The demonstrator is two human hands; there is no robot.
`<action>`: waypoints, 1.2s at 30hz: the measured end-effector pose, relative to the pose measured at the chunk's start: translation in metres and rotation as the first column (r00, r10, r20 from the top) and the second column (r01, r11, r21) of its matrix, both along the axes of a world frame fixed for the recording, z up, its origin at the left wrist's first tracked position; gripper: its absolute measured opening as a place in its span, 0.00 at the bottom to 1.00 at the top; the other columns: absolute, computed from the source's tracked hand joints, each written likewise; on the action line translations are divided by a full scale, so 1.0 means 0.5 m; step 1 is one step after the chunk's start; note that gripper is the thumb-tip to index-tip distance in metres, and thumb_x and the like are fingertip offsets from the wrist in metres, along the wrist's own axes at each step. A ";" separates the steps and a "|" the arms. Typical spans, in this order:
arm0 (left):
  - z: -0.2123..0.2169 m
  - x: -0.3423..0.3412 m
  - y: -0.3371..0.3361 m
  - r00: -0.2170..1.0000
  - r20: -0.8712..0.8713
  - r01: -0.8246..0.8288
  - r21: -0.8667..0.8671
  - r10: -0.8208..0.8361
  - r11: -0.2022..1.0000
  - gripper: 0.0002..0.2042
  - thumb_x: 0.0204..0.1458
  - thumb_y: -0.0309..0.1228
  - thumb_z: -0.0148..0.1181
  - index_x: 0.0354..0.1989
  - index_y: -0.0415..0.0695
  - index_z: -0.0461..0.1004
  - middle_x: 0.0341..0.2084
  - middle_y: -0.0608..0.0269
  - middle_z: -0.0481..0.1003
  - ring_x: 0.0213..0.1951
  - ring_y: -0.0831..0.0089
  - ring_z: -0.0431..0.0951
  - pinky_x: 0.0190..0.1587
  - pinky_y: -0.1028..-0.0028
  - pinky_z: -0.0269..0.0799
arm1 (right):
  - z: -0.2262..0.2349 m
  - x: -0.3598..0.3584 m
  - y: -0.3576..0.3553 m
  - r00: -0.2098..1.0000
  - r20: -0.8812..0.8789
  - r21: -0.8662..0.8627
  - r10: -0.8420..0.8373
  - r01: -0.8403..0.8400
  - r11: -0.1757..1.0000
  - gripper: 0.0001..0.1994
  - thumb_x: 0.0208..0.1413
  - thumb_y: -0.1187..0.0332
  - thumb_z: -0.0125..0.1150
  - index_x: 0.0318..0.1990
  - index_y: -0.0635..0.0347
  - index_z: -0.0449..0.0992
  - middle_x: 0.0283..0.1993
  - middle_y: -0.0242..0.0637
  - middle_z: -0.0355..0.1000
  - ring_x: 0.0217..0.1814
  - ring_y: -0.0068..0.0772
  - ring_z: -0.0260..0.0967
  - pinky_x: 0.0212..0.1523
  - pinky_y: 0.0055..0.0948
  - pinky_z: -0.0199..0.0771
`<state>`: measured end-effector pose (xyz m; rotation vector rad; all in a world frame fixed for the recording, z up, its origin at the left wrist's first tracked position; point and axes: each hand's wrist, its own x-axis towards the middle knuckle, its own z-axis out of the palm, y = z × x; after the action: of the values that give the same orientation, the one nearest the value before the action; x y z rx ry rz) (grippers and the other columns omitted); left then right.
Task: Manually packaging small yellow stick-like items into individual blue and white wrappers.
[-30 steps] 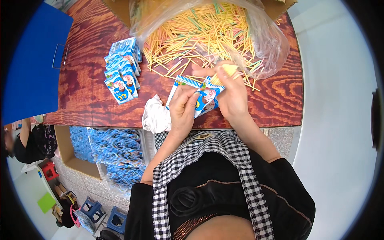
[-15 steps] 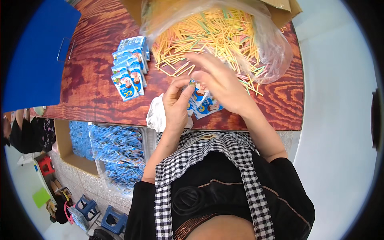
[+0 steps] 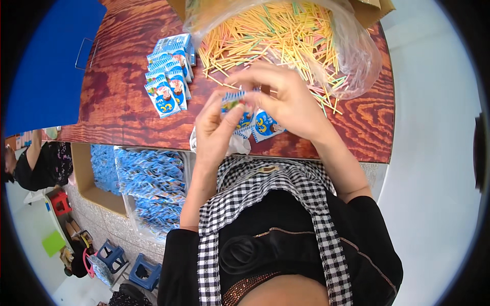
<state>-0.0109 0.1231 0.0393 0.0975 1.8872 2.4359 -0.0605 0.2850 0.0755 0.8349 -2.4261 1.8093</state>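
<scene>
My left hand (image 3: 217,130) holds a small blue and white printed packet (image 3: 234,104) upright above the table's near edge. My right hand (image 3: 283,99) pinches the top of the same packet with thumb and fingers. Under my hands lie a few more loose packets (image 3: 266,126). A clear plastic bag (image 3: 357,56) spills a heap of thin yellow, pink and green sticks (image 3: 278,38) just beyond my fingers. A row of filled packets (image 3: 168,76) lies overlapped on the wooden table (image 3: 122,102) to the left.
A white crumpled cloth (image 3: 237,145) sits at the table edge under my left wrist. A cardboard box of bagged blue packets (image 3: 148,178) stands on the floor at the left. A blue panel (image 3: 46,61) covers the table's far left. Another person (image 3: 30,163) and low stools (image 3: 127,265) are at the lower left.
Both hands have lifted off the table with one packet and come closer to the stick pile. The camera view has shifted slightly, so the table sits lower in the picture.
</scene>
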 end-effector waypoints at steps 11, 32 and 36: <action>-0.019 -0.010 -0.074 0.978 -0.046 -0.186 0.251 0.204 0.950 0.08 0.57 0.24 0.54 0.43 0.38 0.74 0.31 0.65 0.76 0.33 0.78 0.77 0.38 0.76 0.74 | -0.025 0.027 0.086 0.949 0.033 0.279 -0.312 0.291 0.915 0.09 0.51 0.73 0.59 0.40 0.64 0.74 0.32 0.36 0.73 0.31 0.26 0.69 0.33 0.25 0.69; -0.180 -0.125 -0.230 0.614 -0.673 -0.775 -0.612 0.413 0.156 0.19 0.58 0.32 0.52 0.53 0.30 0.64 0.52 0.44 0.64 0.55 0.53 0.63 0.58 0.62 0.57 | -0.179 0.126 0.067 0.825 -0.289 0.548 -0.485 0.558 0.623 0.13 0.40 0.74 0.66 0.34 0.62 0.70 0.36 0.41 0.63 0.43 0.45 0.62 0.41 0.39 0.66; -0.098 -0.096 -0.158 0.518 -0.729 -0.846 -0.515 0.447 0.142 0.18 0.58 0.32 0.52 0.52 0.31 0.65 0.56 0.43 0.62 0.59 0.53 0.60 0.60 0.61 0.56 | -0.159 0.126 0.093 0.839 -0.066 0.406 -0.539 0.516 0.754 0.10 0.43 0.77 0.63 0.33 0.63 0.69 0.34 0.42 0.65 0.39 0.42 0.66 0.39 0.34 0.68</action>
<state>-0.0589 0.0443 -0.0097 -0.4500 3.8183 1.2930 0.0025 0.3317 -0.0041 0.0461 -2.7367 1.1473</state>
